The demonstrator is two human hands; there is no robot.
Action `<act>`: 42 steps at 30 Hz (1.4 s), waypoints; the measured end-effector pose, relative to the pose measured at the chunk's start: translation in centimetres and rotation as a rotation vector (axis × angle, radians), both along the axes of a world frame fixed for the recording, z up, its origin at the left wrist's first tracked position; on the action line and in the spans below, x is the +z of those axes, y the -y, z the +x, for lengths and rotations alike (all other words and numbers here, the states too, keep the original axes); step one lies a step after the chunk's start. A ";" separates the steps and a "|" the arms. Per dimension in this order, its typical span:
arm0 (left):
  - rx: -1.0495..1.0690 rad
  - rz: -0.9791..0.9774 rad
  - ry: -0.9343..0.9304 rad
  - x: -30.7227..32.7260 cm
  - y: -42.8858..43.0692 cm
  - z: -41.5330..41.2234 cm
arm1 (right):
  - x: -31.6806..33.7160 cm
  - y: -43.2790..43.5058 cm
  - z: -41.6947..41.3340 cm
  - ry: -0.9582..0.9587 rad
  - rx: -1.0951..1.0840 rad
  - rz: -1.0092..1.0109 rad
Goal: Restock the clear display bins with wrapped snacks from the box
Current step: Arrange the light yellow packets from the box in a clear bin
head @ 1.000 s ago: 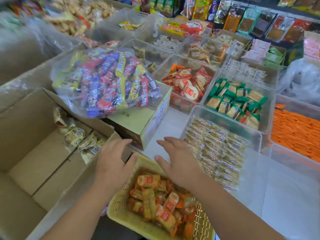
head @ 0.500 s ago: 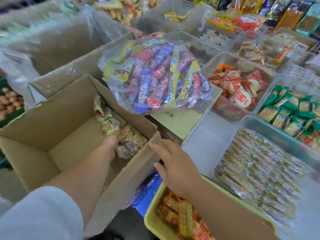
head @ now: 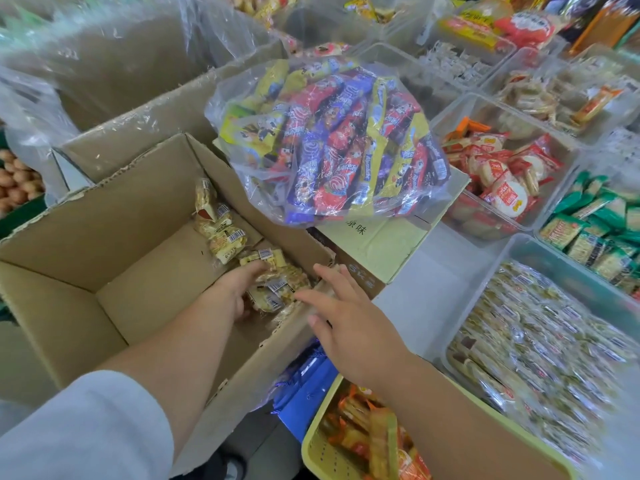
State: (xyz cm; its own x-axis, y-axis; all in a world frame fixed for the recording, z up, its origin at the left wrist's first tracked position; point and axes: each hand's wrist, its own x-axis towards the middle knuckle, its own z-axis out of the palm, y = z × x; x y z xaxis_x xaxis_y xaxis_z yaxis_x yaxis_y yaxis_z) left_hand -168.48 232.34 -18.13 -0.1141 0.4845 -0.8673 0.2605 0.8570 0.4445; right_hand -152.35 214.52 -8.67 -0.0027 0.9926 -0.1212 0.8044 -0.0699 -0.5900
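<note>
Pale wrapped snacks [head: 225,237] lay heaped in the far right corner of an open cardboard box [head: 114,244]. A person's left hand [head: 235,289] reached in among them. Its grip touched the nearest packets, fingers over the top and thumb low. The crinkled wrappers hid whether it had clamped on any of them.

The right hand [head: 349,323] hovered just right of that grip, above the box's right wall. Its own grip was apart, fingers spread and holding nothing.

Beyond both grips, a clear plastic bag [head: 332,143] stuffed with red, blue and yellow snack sticks rested on a smaller pale green carton [head: 388,244], which stood against the box's right side. To the right of the right hand, across a strip of white counter [head: 433,289], a clear display bin [head: 561,271] held similar pale packets, packed in rows. Farther out past that bin sat other clear bins, holding red-wrapped crackers [head: 502,174] and green packets [head: 595,223].

Nearer than the grips, under the right forearm, a yellow basket [head: 311,441] carried orange-wrapped snacks. A blue bag [head: 304,396] was wedged between the basket and the box. A white sleeve [head: 86,427] covered the left upper arm.
</note>
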 end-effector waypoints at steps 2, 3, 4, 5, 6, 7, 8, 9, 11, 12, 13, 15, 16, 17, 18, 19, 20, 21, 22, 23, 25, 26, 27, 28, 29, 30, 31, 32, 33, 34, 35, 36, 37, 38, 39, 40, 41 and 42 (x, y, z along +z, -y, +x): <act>-0.026 -0.045 0.055 0.2 0.2 0.3 | 0.0 0.0 0.1 -0.007 0.001 -0.009; -0.039 -0.072 0.103 0.3 0.3 0.5 | 0.0 0.0 0.1 -0.012 0.004 -0.011; -0.051 -0.096 0.154 0.3 0.5 0.7 | 0.0 0.1 0.1 -0.016 0.008 -0.012; -0.056 -0.109 0.200 0.3 0.6 1.1 | 0.0 0.1 0.1 -0.019 0.011 -0.013; -0.061 -0.109 0.225 0.4 0.8 1.4 | -0.1 0.1 0.1 -0.020 0.011 -0.015; -0.066 -0.096 0.230 0.3 0.9 1.9 | -0.1 0.2 0.1 -0.021 0.012 -0.015; -0.075 -0.077 0.221 0.3 1.1 2.3 | -0.1 0.2 0.1 -0.022 0.013 -0.015; -0.078 -0.058 0.209 0.3 1.3 2.7 | -0.2 0.2 0.2 -0.022 0.013 -0.015; -0.064 -0.021 0.177 0.0 1.4 3.0 | -0.2 0.1 0.2 -0.027 0.013 -0.021; -0.057 -0.006 0.164 0.0 1.4 2.9 | -0.2 0.2 0.2 -0.026 0.016 -0.027; -0.047 0.013 0.147 0.0 1.5 2.8 | -0.1 0.2 0.2 -0.020 0.021 -0.033; -0.022 0.060 0.117 0.3 1.5 2.3 | -0.1 0.3 0.3 -0.007 0.041 -0.047; -0.012 0.084 0.122 0.6 1.5 1.9 | 0.0 0.3 0.4 -0.006 0.054 -0.060; 0.002 0.109 0.139 1.0 1.6 1.7 | 0.2 0.3 0.6 -0.007 0.064 -0.076; 0.020 0.136 0.159 1.8 1.8 1.5 | 0.5 0.3 0.7 -0.009 0.068 -0.090; 0.037 0.174 0.171 2.5 2.0 1.2 | 0.8 0.4 0.9 -0.015 0.063 -0.098; 0.056 0.225 0.170 3.3 2.3 1.0 | 1.3 0.6 1.0 -0.026 0.047 -0.096; 0.084 0.298 0.160 4.5 2.8 1.0 | 1.7 1.0 1.1 -0.047 0.022 -0.083; 0.112 0.386 0.140 5.7 3.4 0.8 | 2.2 1.5 1.3 -0.076 -0.010 -0.064; 0.136 0.477 0.124 7.0 4.1 0.7 | 2.7 2.1 1.4 -0.110 -0.046 -0.043; 0.153 0.639 0.114 9.6 5.4 0.6 | 3.6 3.8 2.0 -0.182 -0.113 0.000; 0.157 0.714 0.129 10.9 6.1 0.6 | 4.0 4.7 2.4 -0.218 -0.146 0.020; 0.160 0.784 0.150 12.3 6.9 0.8 | 4.5 5.7 2.9 -0.249 -0.182 0.038; 0.161 0.847 0.165 13.8 7.6 1.1 | 4.9 6.7 3.4 -0.276 -0.215 0.054; 0.159 0.898 0.181 15.2 8.3 1.5 | 5.3 7.8 3.9 -0.301 -0.248 0.067; 0.158 0.931 0.210 16.6 9.1 2.0 | 5.8 8.9 4.3 -0.331 -0.282 0.079; 0.159 0.950 0.248 17.9 9.7 2.6 | 6.2 10.0 4.8 -0.363 -0.315 0.090; 0.156 0.955 0.281 19.1 10.4 3.1 | 6.7 11.0 5.2 -0.392 -0.344 0.099; 0.142 0.956 0.303 20.2 11.2 3.7 | 7.1 12.0 5.6 -0.418 -0.370 0.107; 0.124 0.955 0.318 21.1 12.0 4.2 | 7.5 13.0 6.0 -0.443 -0.394 0.111; 0.110 0.954 0.333 21.9 12.9 4.8 | 7.8 13.9 6.4 -0.471 -0.417 0.114; 0.106 0.952 0.347 22.6 14.0 5.3 | 8.0 14.8 6.7 -0.500 -0.440 0.113; 0.107 0.952 0.362 23.1 15.0 5.8 | 8.1 15.6 7.1 -0.528 -0.462 0.114; 0.102 0.951 0.383 23.4 16.2 6.2 | 8.2 16.4 7.4 -0.554 -0.484 0.115; 0.086 0.941 0.416 23.5 17.3 6.7 | 8.3 17.2 7.7 -0.584 -0.506 0.118; 0.061 0.908 0.451 23.5 18.4 7.2 | 8.4 18.0 7.9 -0.623 -0.528 0.119; 0.024 0.856 0.492 23.3 19.5 7.9 | 8.6 18.7 8.1 -0.667 -0.550 0.116; -0.014 0.783 0.542 22.9 20.6 8.5 | 8.9 19.4 8.3 -0.708 -0.571 0.118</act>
State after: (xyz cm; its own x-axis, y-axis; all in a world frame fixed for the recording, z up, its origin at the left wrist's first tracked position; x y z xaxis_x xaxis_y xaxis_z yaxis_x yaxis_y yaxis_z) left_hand -159.95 211.71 4.74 0.2183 0.9485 -0.2295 -0.1413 0.2634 0.9543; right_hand -144.07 195.12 0.23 0.4575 0.8717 -0.1758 0.1143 -0.2537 -0.9605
